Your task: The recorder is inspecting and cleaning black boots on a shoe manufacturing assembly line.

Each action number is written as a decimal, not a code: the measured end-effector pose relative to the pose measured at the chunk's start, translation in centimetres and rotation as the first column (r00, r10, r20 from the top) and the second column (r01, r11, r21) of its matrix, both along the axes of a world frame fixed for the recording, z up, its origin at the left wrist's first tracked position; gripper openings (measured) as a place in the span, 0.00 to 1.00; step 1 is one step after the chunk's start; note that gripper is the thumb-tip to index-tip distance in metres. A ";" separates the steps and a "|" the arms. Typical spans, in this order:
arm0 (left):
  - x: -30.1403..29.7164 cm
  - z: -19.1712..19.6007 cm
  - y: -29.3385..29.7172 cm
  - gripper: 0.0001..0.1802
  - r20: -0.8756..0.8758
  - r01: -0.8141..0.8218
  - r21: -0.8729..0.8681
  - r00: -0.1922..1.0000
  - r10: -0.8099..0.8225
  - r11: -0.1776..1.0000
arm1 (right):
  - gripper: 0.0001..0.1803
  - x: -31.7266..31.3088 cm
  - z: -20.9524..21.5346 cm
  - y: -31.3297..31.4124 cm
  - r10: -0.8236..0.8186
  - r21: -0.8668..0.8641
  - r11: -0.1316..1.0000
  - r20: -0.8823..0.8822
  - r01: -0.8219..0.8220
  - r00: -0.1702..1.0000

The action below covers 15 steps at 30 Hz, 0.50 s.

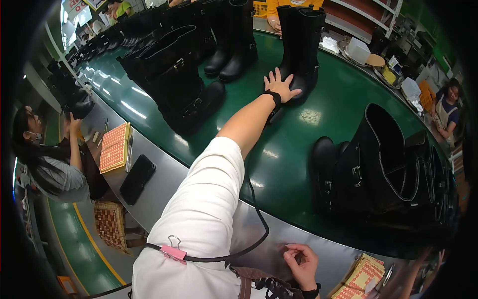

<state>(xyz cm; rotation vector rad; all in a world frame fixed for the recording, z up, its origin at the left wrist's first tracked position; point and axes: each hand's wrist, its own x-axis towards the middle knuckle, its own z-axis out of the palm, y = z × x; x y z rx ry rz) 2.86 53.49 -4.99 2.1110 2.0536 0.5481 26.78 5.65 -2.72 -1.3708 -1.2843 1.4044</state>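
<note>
My left hand (pixel 282 86) is stretched far out over the green table, fingers spread. It reaches the foot of a tall black boot (pixel 302 47) standing upright with its pair; the fingers seem to rest on the toe and wrap round nothing. Close to my body, my right hand (pixel 302 265) is loosely curled above the metal edge, with nothing visible in it. Left of my arm stand black buckled boots (pixel 181 82), tilted in view. More black boots with buckles (pixel 358 169) are grouped at the right, their wide shafts gaping.
A black phone (pixel 138 179) and a patterned notepad (pixel 115 148) lie on the metal ledge (pixel 164 182). Another paper stack (pixel 361 276) is near my right hand. A black cable (pixel 266 226) is clipped to my sleeve. Co-workers are at the left, far side and right.
</note>
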 end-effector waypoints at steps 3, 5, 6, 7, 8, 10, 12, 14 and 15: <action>-3.3 2.7 -0.3 0.32 0.111 0.055 0.026 0.992 -0.058 0.998 | 0.10 0.0 0.1 0.0 -0.007 -0.016 1.000 -0.033 0.006 0.999; -6.6 5.2 0.3 0.17 -0.059 -0.144 0.369 0.982 0.178 0.918 | 0.10 0.0 0.2 0.1 -0.010 -0.035 0.999 -0.038 0.008 0.999; -8.9 6.5 0.8 0.15 -0.062 -0.270 0.452 0.941 0.332 0.850 | 0.09 0.0 0.3 0.1 -0.007 -0.039 0.999 -0.032 0.005 0.999; -11.2 7.7 1.4 0.13 -0.048 -0.399 0.445 0.883 0.466 0.802 | 0.09 0.1 0.3 0.1 -0.005 -0.045 0.999 -0.027 0.004 1.000; -13.8 8.5 1.7 0.12 -0.035 -0.480 0.365 0.849 0.527 0.798 | 0.09 0.1 0.3 0.1 0.008 -0.024 1.000 -0.016 -0.009 1.000; -18.0 8.0 1.9 0.17 -0.041 -0.618 0.290 0.755 0.654 0.731 | 0.10 0.2 0.4 0.1 0.023 0.009 1.000 0.023 -0.023 0.999; -21.4 6.2 2.4 0.26 -0.016 -0.687 0.143 0.718 0.696 0.712 | 0.08 0.2 0.3 0.0 -0.032 -0.015 0.999 -0.027 0.032 0.999; -22.8 3.6 4.2 0.27 0.036 -0.810 0.000 0.586 0.809 0.587 | 0.07 0.2 0.3 0.0 -0.124 -0.046 0.992 -0.070 0.121 0.990; -23.7 2.5 4.9 0.32 0.047 -0.776 -0.076 0.625 0.779 0.627 | 0.07 0.1 0.3 0.0 -0.183 -0.055 0.983 -0.129 0.177 0.975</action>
